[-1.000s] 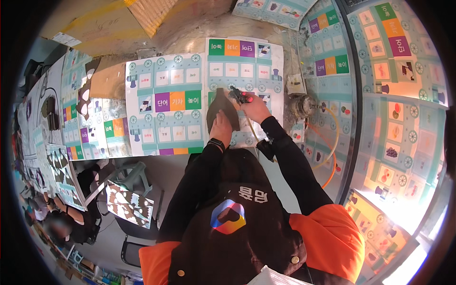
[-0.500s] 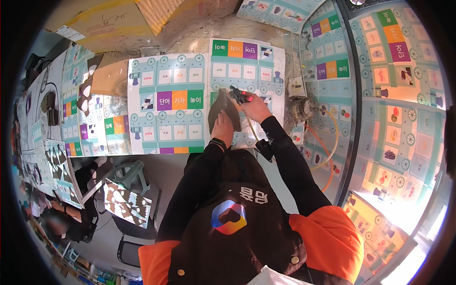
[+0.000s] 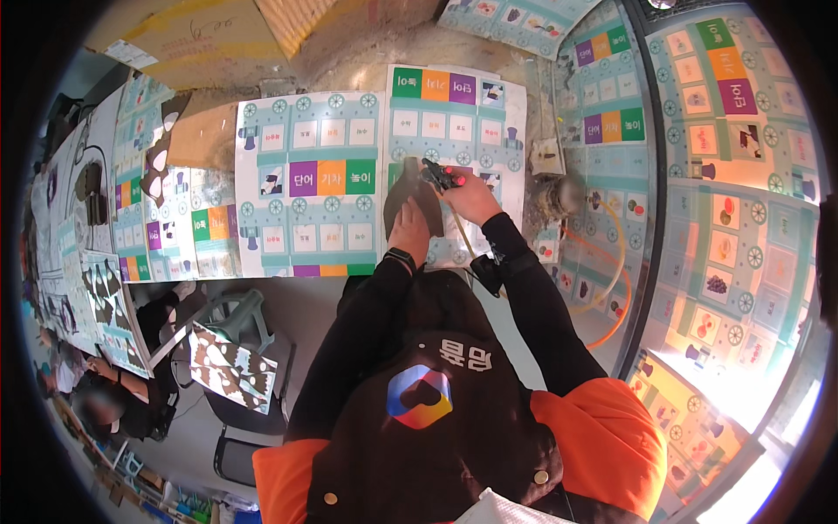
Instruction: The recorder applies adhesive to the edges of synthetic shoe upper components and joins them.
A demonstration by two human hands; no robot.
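Note:
A dark brown, flat, bottle-shaped piece (image 3: 402,194) with a narrow neck lies over the right-hand printed sheet (image 3: 476,98). My left hand (image 3: 410,232) rests on its lower part, fingers stretched out flat. In my right hand (image 3: 476,199) is a black air gun (image 3: 443,177) with red parts, its front close to the piece's neck. A pale yellow hose (image 3: 460,229) hangs down from the gun past my wrist. Whether the trigger is pressed cannot be made out.
Another printed sheet (image 3: 307,131) lies to the left. Cardboard (image 3: 205,44) stands behind. A metal fitting (image 3: 559,199) with yellow and orange hoses sits at the right, beside a dark frame edge (image 3: 650,227). A green stool (image 3: 240,319) and a person (image 3: 118,397) are at lower left.
The dark piece and my left hand have shifted very slightly. My right hand keeps the air gun almost in the same place. The orange hose at the right has swung outward.

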